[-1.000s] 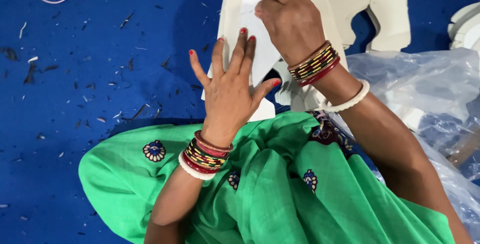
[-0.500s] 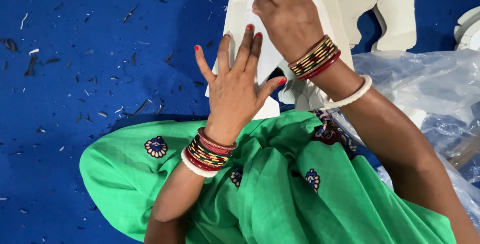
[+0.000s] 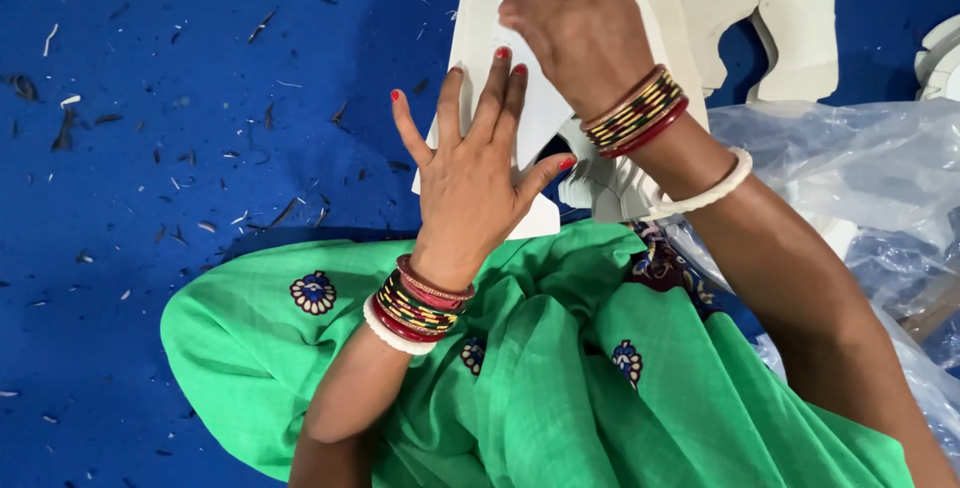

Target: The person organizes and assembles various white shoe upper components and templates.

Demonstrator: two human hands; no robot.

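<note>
Shift since earlier: both hands sit slightly higher over the flat cream-white cut-out sheet (image 3: 480, 28) than half a second ago; the left palm has slid a little further onto it, and the right hand has moved up toward the sheet's far end.
Left hand (image 3: 470, 178): fingers spread open and flat, red-nailed tips pressing the sheet's left half, holding nothing.
Right hand (image 3: 580, 23): knuckles bent, fingers curled down on the sheet's upper part; whether they pinch an edge cannot be told from this view.
Cream sheet: lies on the blue speckled floor mat (image 3: 200, 148), its near end touching the green embroidered cloth (image 3: 560, 378) on the person's lap.
What the shift suggests: the sheet appears pinned by the left hand while the right works at its top, likely smoothing or separating a layer.
Beside the sheet: more cream cut-out pieces (image 3: 790, 18) to its right, crumpled clear plastic bag (image 3: 850, 168) just below those.
</note>
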